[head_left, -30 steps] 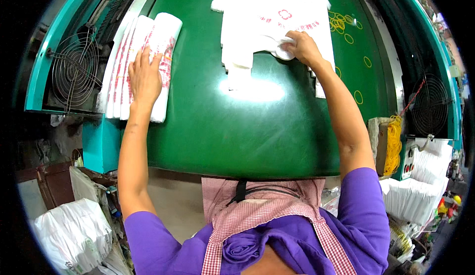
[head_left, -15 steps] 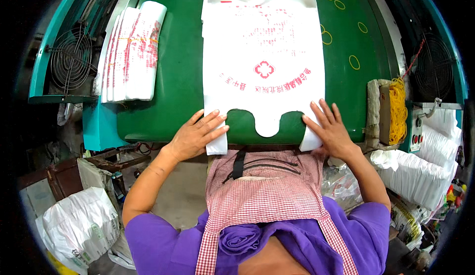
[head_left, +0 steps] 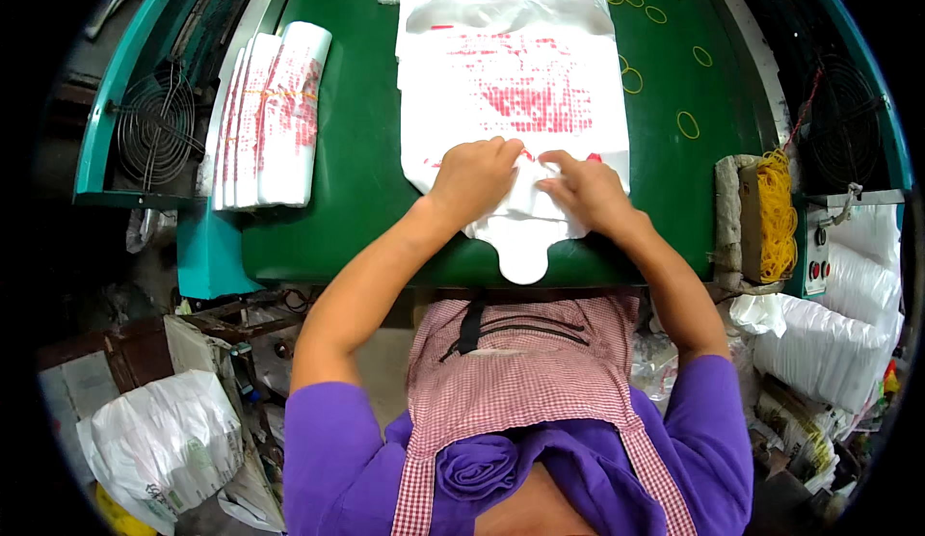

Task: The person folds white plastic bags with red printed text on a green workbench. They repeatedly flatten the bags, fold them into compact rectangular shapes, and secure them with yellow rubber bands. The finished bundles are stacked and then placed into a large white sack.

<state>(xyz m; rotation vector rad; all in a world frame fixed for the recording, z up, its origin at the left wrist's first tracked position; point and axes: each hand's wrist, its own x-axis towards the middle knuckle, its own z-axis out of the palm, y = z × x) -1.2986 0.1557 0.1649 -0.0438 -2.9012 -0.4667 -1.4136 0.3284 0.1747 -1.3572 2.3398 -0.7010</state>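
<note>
A stack of white plastic vest bags (head_left: 525, 93) with red print lies flat on the green work surface (head_left: 361, 150). Its handle straps are folded in toward the middle, while the rounded middle tab (head_left: 523, 261) still points at me. With fingers curled down, my left hand (head_left: 477, 179) presses and grips the left fold. My right hand (head_left: 590, 192), thumb and fingers bent, holds the right fold close beside it. Both hands cover part of the print. At the left lie several rolled bundles of the same bags (head_left: 289, 117), bound with yellow bands.
Loose yellow rubber bands (head_left: 687, 125) are scattered right of the stack, and a thick bunch of them (head_left: 777, 218) hangs on a block at the right edge. Wire fan guards (head_left: 154, 136) flank the surface. White bag piles (head_left: 829, 343) stand lower right; a white sack (head_left: 164, 440) sits lower left.
Both hands have moved inward and away from me from the two handle straps, folding them over toward the middle. The flat fingers are now curled on the bags.
</note>
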